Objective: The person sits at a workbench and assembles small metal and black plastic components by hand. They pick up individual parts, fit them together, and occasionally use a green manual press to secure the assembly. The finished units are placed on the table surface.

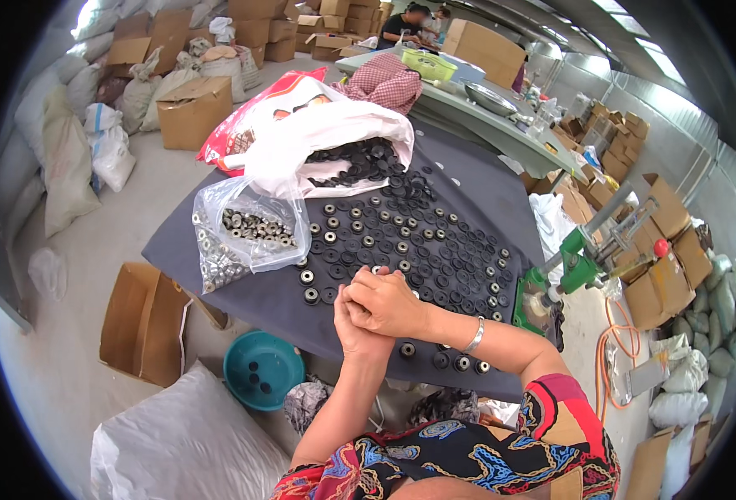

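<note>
My two hands are pressed together over the front of a dark cloth-covered table [183, 223]. My right hand [387, 302], with a silver bracelet at the wrist, lies closed across my left hand [353, 323], whose fingers are folded beneath it. Whatever sits between them is hidden. Around and beyond them, black round wheels [425, 268] are spread in loose rows, several with a shiny metal bearing [310, 295] in the middle. Left of these rows, a clear plastic bag [251, 223] holds metal bearings. Behind it, a white sack [335, 133] lies open with black wheels spilling out.
A green hand press [570, 268] stands at the table's right edge. Below left are a teal basin [261, 367] with a few black pieces, an open cardboard box [145, 323] and a large white sack [186, 435]. At the back, a person [403, 30] is beside another long table [501, 125].
</note>
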`<act>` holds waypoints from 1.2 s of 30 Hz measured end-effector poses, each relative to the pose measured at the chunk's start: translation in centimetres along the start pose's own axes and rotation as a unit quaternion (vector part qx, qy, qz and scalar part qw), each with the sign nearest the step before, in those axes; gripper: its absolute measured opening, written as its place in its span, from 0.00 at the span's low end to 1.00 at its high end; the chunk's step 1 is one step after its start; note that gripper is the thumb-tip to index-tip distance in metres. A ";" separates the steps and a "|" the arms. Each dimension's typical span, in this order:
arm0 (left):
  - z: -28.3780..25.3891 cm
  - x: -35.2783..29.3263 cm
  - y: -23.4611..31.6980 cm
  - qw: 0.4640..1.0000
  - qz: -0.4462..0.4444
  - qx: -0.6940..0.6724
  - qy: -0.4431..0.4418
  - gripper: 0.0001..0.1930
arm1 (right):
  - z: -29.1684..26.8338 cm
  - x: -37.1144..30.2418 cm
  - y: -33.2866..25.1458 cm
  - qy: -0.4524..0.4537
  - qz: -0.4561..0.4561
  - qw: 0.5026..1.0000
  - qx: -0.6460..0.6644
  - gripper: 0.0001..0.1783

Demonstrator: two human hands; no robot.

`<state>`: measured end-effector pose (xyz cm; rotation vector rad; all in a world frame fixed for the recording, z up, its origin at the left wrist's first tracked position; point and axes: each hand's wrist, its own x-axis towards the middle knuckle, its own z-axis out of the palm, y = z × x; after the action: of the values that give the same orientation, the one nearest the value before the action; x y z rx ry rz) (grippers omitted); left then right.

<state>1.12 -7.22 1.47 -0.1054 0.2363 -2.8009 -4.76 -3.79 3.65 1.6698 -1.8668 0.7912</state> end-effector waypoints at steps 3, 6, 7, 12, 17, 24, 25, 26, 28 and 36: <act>-0.4 -0.1 0.1 0.999 -0.042 0.005 0.016 0.21 | -2.1 -0.2 -0.2 -0.025 -0.009 0.999 0.020 0.07; -0.4 -0.6 0.1 0.994 -0.045 0.076 0.069 0.19 | -3.9 -0.4 -0.2 -0.049 -0.020 0.998 0.037 0.09; -1.0 -0.4 0.1 0.995 -0.060 0.043 0.060 0.18 | -4.1 -0.5 -0.2 -0.050 -0.017 0.998 0.039 0.09; -1.3 -0.7 -0.6 0.994 -0.061 0.034 0.084 0.16 | -5.2 -0.5 -0.8 -0.059 -0.006 0.998 0.036 0.10; -2.7 -0.4 -0.7 0.996 -0.088 0.004 -0.004 0.15 | -4.7 -1.1 -0.6 0.019 -0.027 0.999 0.032 0.09; 1.9 -0.7 -2.1 0.966 -0.069 0.079 0.234 0.14 | -6.0 -1.9 -0.2 0.005 0.067 0.998 0.015 0.10; 0.6 -0.6 -1.7 0.971 -0.088 0.079 0.207 0.14 | -6.1 -2.0 -0.1 -0.001 0.098 0.995 0.029 0.10; -1.8 -0.2 -0.8 0.975 -0.107 0.078 0.180 0.14 | -6.6 -2.0 -0.1 -0.022 0.150 0.988 0.037 0.09; -1.2 -0.3 -1.2 0.967 -0.124 0.107 0.197 0.12 | -7.4 -2.3 0.2 -0.036 0.244 0.963 0.112 0.07; -1.9 0.1 -2.2 0.957 -0.125 0.225 0.133 0.11 | -9.6 -4.1 0.7 -0.086 0.290 0.944 0.135 0.09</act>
<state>0.20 -4.93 0.02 0.3752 -0.3844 -3.0329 -5.10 5.96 7.46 1.3714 -2.5213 1.2096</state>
